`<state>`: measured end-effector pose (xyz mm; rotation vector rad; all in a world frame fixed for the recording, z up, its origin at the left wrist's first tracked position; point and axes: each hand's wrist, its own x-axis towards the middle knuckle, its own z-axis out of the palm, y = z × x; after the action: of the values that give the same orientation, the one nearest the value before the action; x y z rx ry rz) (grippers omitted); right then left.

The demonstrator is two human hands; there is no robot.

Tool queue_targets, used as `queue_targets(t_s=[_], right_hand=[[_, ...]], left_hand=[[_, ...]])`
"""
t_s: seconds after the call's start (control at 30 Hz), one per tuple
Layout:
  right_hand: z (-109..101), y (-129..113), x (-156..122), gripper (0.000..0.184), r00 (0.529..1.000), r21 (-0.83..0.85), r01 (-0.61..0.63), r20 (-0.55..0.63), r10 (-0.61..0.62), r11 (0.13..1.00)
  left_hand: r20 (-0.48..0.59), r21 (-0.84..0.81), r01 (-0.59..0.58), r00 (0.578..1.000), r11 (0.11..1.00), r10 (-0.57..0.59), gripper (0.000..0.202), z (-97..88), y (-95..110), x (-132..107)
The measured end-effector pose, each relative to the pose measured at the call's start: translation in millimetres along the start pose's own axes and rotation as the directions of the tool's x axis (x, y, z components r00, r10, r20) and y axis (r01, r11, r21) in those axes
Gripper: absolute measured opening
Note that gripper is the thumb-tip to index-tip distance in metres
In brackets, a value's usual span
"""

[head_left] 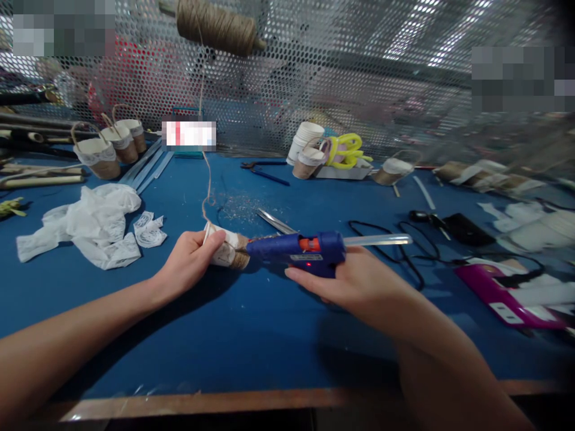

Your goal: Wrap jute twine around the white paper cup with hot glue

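Observation:
My left hand (191, 260) is closed round a small white paper cup (223, 246) lying on its side, its base partly wound with brown twine. A strand of twine (207, 179) runs from the cup up to a twine spool (215, 25) hanging at the top. My right hand (354, 284) grips a blue hot glue gun (299, 251). The gun's nozzle points left and touches the twine-wrapped end of the cup. A clear glue stick (381, 240) juts out of the gun's back to the right.
The blue table (251, 335) holds crumpled white lace cloth (90, 224) at left, finished twine-wrapped cups (108, 152) at back left, stacked cups (305, 140), scissors (276, 221), black cables (404, 251) and a magenta case (507, 293) at right. A perforated metal screen (359, 60) stands behind.

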<state>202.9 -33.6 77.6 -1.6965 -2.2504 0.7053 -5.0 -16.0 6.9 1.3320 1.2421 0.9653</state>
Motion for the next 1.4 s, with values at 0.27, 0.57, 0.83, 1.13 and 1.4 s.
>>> queue_targets(t_s=[0.27, 0.57, 0.83, 1.13, 1.4], right_hand=[[-0.1, 3.4, 0.6, 0.021, 1.000, -0.027, 0.015, 0.009, -0.015, 1.000], [-0.4, -1.3, 0.7, 0.019, 0.993, 0.119, -0.116, 0.037, 0.112, 0.986], [-2.7, -1.0, 2.7, 0.022, 0.988, 0.155, -0.152, 0.059, 0.144, 0.976], [-3.4, 0.5, 1.8, 0.020, 0.980, 0.180, -0.197, 0.071, 0.187, 0.964], [-4.4, 0.9, 1.6, 0.033, 0.973, 0.172, -0.228, 0.075, 0.218, 0.958]], left_hand=[[-0.002, 0.023, 0.008, 1.000, 1.000, -0.008, 0.040, 0.1, -0.1, 0.1], [0.043, 0.065, -0.065, 0.997, 0.996, 0.063, 0.040, -2.7, -5.1, -1.2], [0.044, 0.234, -0.205, 0.979, 0.951, 0.200, 0.038, -3.2, -5.5, -4.3], [0.057, 0.332, -0.306, 0.951, 0.892, 0.305, 0.037, -4.3, -5.0, -5.5], [0.114, 0.379, -0.438, 0.897, 0.815, 0.428, 0.035, -2.8, -2.2, -8.7]])
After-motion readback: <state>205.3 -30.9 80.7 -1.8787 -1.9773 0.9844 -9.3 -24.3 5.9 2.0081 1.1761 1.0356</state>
